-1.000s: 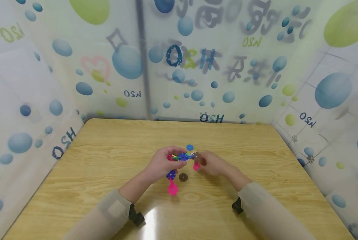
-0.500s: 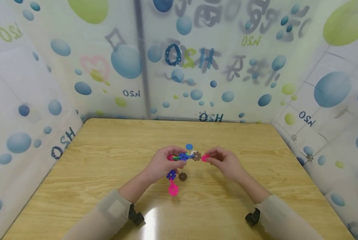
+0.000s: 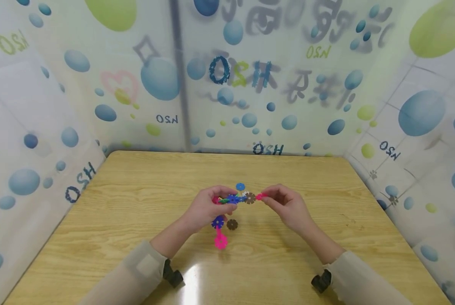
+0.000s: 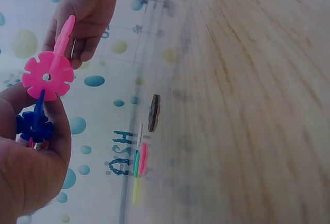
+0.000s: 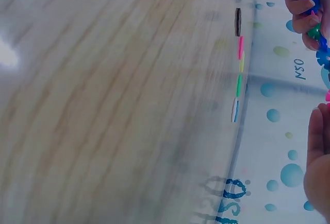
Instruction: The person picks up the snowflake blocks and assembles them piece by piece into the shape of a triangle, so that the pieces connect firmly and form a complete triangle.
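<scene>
In the head view my left hand (image 3: 208, 207) holds a chain of notched plastic snowflake discs between thumb and fingers. A blue disc (image 3: 233, 199) shows at its fingertips, with a brown disc (image 3: 250, 198) farther right. My right hand (image 3: 288, 207) pinches a pink disc (image 3: 260, 196) right at the brown disc's edge. Below the left hand hang another blue disc (image 3: 217, 222) and a larger-looking pink disc (image 3: 221, 241). The left wrist view shows this pink disc (image 4: 47, 75) face-on, slotted to the blue one (image 4: 35, 126). The left palm hides part of the chain.
Loose discs lie on the wooden table (image 3: 155, 178): a brown one (image 3: 232, 224) near the left hand, a light blue one (image 3: 240, 186) behind the chain. The right wrist view shows several edge-on, including a green disc (image 5: 238, 86). Patterned curtains surround the table.
My right hand has moved right from close beside the brown disc, and the pink disc has gone from below it to its right side. The left hand stays nearly still.
</scene>
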A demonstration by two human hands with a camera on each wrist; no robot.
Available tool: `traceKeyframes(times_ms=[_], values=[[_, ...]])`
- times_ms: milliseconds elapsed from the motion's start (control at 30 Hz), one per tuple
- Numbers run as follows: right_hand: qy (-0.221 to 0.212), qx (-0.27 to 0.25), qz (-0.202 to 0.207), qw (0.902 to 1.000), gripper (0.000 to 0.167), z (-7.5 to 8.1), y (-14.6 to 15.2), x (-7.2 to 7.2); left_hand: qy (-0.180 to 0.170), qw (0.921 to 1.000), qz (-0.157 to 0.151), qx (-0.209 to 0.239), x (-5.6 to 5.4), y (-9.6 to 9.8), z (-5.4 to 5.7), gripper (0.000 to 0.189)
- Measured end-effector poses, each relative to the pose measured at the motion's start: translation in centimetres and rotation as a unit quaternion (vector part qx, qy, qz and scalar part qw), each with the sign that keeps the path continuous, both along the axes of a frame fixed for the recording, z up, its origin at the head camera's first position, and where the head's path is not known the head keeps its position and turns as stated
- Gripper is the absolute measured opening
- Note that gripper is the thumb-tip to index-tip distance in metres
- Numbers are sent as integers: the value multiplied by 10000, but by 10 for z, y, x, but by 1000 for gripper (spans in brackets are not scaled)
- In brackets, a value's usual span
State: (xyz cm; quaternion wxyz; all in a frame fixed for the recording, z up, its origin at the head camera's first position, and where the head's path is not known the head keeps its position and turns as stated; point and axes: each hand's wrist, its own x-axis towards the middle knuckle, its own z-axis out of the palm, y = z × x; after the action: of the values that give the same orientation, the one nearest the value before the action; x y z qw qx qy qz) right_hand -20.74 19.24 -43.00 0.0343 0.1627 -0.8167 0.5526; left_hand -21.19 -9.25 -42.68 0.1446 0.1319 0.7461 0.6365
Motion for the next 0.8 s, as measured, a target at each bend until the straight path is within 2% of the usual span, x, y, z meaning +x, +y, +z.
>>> traceKeyframes(times_ms=[300,600,800], values=[[85,-102,-2,9999,17,-1,-2,1,-4,9999,-85,115,0,-1,0,47],[152,-79,62,9998,14,-1,-6,1,-84,9999,-63,69,-2,1,-1,38],[115,-290,56,9995,13,0,-9,5,-153,9998,-65,82,-2,3,-3,41]])
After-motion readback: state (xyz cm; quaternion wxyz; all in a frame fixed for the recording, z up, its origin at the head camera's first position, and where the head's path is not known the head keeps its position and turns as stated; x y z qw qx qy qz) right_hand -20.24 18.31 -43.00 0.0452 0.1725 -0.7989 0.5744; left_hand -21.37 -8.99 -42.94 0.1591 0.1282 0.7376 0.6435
